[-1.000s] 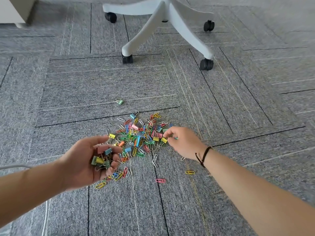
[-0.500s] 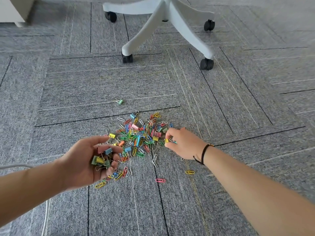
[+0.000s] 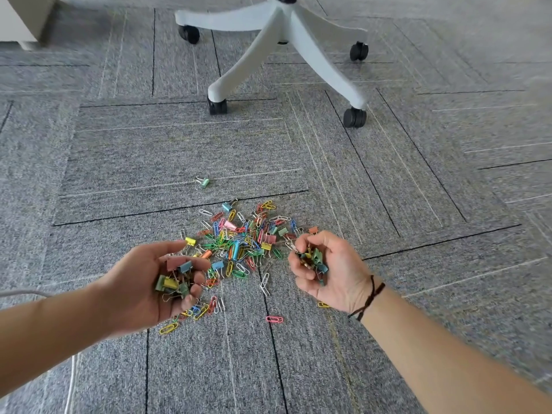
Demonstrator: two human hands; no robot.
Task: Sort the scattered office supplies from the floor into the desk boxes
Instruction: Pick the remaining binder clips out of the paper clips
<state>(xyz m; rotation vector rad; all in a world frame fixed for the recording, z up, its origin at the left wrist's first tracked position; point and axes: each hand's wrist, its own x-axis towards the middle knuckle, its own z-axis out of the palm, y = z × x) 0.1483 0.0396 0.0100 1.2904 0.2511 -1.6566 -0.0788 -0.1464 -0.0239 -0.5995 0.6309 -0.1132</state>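
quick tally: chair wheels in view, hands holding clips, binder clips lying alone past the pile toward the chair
black plastic chair casters in view: 4
hands holding colourful clips: 2, left hand and right hand
small green metal binder clip alone beyond the pile: 1
total: 7

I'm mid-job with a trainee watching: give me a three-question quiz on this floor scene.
1. True or false: the left hand holds a cluster of binder clips.
2. What lies alone on the carpet between the pile and the chair base? A) green binder clip B) pen C) stapler
3. The right hand holds its clips with the palm turned ____.

Key: 1 true; 2 A, the green binder clip; 3 up.
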